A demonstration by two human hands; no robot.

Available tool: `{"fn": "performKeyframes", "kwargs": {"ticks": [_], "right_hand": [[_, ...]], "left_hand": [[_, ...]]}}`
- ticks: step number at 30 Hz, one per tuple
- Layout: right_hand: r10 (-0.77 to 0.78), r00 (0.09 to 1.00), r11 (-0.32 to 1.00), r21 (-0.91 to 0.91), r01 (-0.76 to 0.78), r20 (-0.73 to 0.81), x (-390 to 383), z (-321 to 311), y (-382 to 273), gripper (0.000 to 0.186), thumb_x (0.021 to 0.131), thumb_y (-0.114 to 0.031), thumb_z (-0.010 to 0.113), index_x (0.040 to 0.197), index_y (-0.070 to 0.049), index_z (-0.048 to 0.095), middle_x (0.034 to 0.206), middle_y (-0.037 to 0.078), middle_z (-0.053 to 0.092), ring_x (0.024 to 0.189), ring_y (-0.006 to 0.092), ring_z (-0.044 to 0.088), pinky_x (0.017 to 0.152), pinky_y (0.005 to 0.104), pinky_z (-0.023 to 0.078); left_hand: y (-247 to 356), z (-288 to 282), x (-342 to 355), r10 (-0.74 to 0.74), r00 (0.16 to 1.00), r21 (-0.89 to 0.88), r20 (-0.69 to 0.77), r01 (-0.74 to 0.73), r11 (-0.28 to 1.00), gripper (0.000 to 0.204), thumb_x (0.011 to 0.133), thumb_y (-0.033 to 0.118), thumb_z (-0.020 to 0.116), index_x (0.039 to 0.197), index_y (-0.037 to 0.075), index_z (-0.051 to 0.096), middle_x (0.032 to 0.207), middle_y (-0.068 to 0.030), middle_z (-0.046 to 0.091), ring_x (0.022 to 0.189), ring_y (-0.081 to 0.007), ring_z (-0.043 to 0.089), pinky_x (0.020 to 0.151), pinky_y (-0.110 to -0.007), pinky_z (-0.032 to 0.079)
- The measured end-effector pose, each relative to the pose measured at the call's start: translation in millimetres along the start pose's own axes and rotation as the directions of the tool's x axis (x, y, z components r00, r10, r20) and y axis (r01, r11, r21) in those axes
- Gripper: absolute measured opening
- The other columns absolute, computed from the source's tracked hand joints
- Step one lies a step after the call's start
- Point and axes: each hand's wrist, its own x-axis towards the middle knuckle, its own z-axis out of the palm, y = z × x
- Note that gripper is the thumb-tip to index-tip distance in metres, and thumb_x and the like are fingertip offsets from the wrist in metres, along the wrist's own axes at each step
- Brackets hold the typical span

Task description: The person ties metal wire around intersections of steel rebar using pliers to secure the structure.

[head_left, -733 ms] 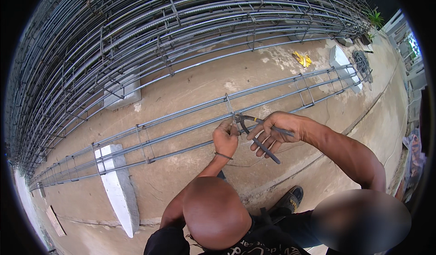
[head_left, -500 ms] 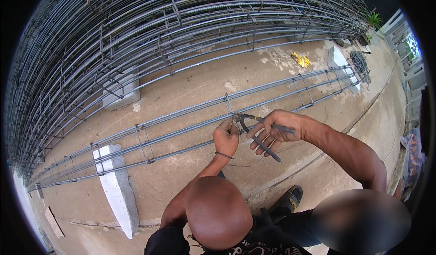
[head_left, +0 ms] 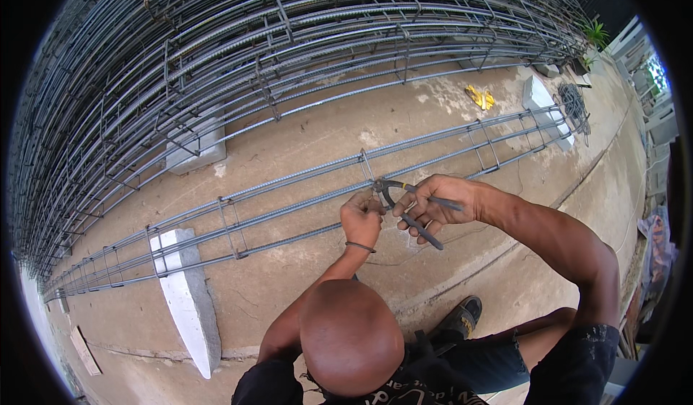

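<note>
A long narrow rebar cage (head_left: 303,201), with square stirrups, lies across the middle of the view. My left hand (head_left: 361,221) has its fingers pinched at the cage's middle stirrup; what they hold is too small to make out. My right hand (head_left: 444,203) grips black-handled pliers (head_left: 395,186) with a yellow band. Their jaws sit at the bar and stirrup joint beside my left fingertips, and the two handles are spread apart in my fingers.
Stacked rebar cages (head_left: 310,29) fill the top, on pale blocks (head_left: 195,149). White blocks (head_left: 184,297) (head_left: 540,98) lie under my cage. Beyond it are yellow gloves (head_left: 480,96) and coiled wire (head_left: 574,109). A cracked concrete floor (head_left: 469,275) surrounds my foot (head_left: 462,317).
My right fingers have curled further round the lower handle, and the pliers' handle ends have shifted slightly up and left. My left hand has moved very little.
</note>
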Motion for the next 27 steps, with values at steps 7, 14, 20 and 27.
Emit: {"fn": "performKeyframes", "kwargs": {"ticks": [7, 14, 20, 27], "right_hand": [[0.0, 0.998, 0.998, 0.068, -0.004, 0.061, -0.1, 3.2, -1.4, 0.037, 0.072, -0.006, 0.049, 0.107, 0.004, 0.053, 0.098, 0.018, 0.058, 0.082, 0.0287, 0.062, 0.079, 0.0448, 0.055], [-0.005, 0.995, 0.996, -0.092, -0.004, -0.102, 4.3, 8.2, -1.1, 0.023, 0.071, -0.001, 0.048, 0.093, 0.003, 0.054, 0.081, 0.014, 0.057, 0.067, 0.0261, 0.06, 0.063, 0.0434, 0.057], [-0.026, 0.889, 0.689, -0.653, -0.316, -0.458, 2.4, 46.9, -30.6, 0.019, 0.074, -0.002, 0.046, 0.087, 0.009, 0.054, 0.075, 0.017, 0.058, 0.063, 0.0272, 0.062, 0.053, 0.0425, 0.055], [-0.218, 0.961, -0.11, -0.975, -0.194, -0.167, 4.6, 50.9, -51.4, 0.024, 0.073, -0.01, 0.05, 0.079, 0.011, 0.057, 0.071, 0.024, 0.062, 0.067, 0.0283, 0.067, 0.052, 0.0392, 0.055]], "left_hand": [[-12.7, -1.3, 7.7, 0.204, 0.978, 0.181, 0.034, -0.207, 0.961, 0.022, 0.086, 0.001, 0.057, 0.105, -0.007, 0.066, 0.063, -0.0062, 0.063, 0.053, -0.0096, 0.056, 0.049, -0.028, 0.043], [-23.2, -8.2, 9.6, 0.182, 0.978, 0.124, 0.103, -0.194, 0.973, 0.018, 0.087, 0.005, 0.06, 0.1, -0.007, 0.066, 0.07, -0.0066, 0.064, 0.06, -0.0114, 0.059, 0.054, -0.028, 0.047], [1.1, -2.6, 7.1, -0.23, 0.973, -0.426, -0.024, 0.198, 0.882, 0.021, 0.088, 0.012, 0.066, 0.093, -0.007, 0.062, 0.082, -0.0083, 0.063, 0.071, -0.0125, 0.06, 0.058, -0.026, 0.05], [-5.3, 8.9, 4.6, -0.185, 0.982, -0.28, -0.031, 0.169, 0.945, 0.033, 0.086, 0.012, 0.064, 0.108, -0.011, 0.059, 0.1, -0.0151, 0.065, 0.087, -0.0207, 0.064, 0.079, -0.031, 0.053]]}}
